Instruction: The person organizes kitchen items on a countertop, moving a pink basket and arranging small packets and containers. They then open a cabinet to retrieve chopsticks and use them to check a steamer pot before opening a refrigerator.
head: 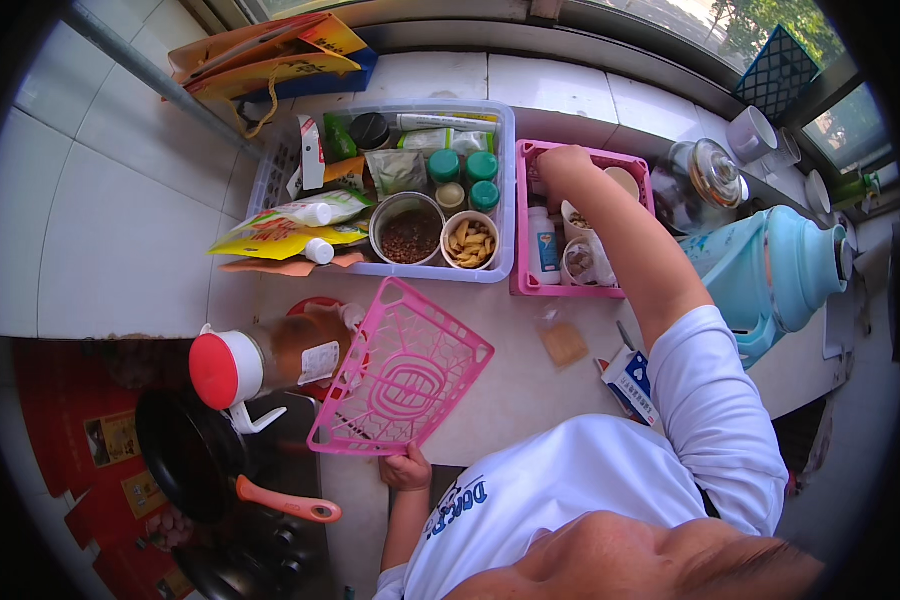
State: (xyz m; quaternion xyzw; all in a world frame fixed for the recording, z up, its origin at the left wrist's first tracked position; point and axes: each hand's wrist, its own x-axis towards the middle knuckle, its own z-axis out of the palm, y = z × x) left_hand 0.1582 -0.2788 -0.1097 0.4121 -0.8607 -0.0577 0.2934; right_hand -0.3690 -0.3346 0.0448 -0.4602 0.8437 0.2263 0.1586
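My left hand (407, 469) grips the lower corner of a pink openwork plastic basket (439, 409), tilted above the counter. My right hand (562, 169) reaches into the back left of a pink plastic crate (521, 217); its fingertips are hidden, so whether it holds anything does not show. In that crate stand a white bottle (544, 244) with a blue label and several cups. Left of it, a clear plastic bin (507, 187) holds green-lidded jars (444, 166), a metal tin of reddish-brown peppercorn-like grains (407, 231), a cup of dried yellowish pieces (470, 241) and seasoning pouches (285, 229).
A red-lidded pitcher (229, 367) stands at the left, near a black frying pan (187, 454) on the stove. A light blue thermos flask (776, 270) and a lidded glass jar (701, 180) stand at the right. A small packet (564, 343) and a medicine box (630, 386) lie on the counter.
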